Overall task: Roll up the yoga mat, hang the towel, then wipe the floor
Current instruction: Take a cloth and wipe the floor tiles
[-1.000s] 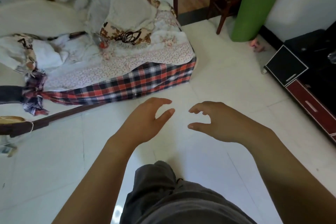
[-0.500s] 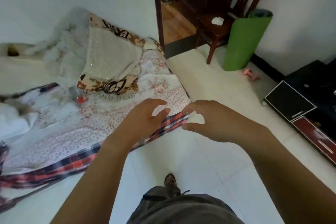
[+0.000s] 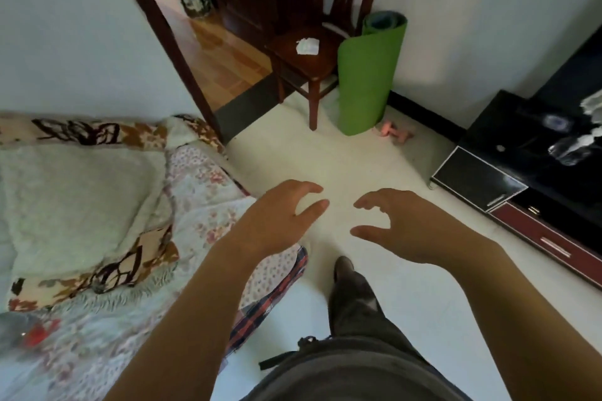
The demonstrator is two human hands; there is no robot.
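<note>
While the rolled green foam yoga mat (image 3: 366, 75) stands upright against the wall beside the dark wooden chair (image 3: 306, 52) — out of the way, presumably — the left hand (image 3: 277, 221) and right hand (image 3: 410, 225) hover above the pale tiled floor (image 3: 342, 166), each grip wide and empty.

One head-worn camera looks forward and down, near the floor (image 3: 325, 156).

Bed (image 3: 195, 192) cut off by left and bottom edges. Black TV cabinet (image 3: 534, 153) runs off right edge; items on its top blurred, unidentifiable. Chair (image 3: 306, 55) back cropped at top, one leg hidden behind yoga mat (image 3: 368, 75). Small pink object (image 3: 392, 131) on floor too blurred to identify.
</note>
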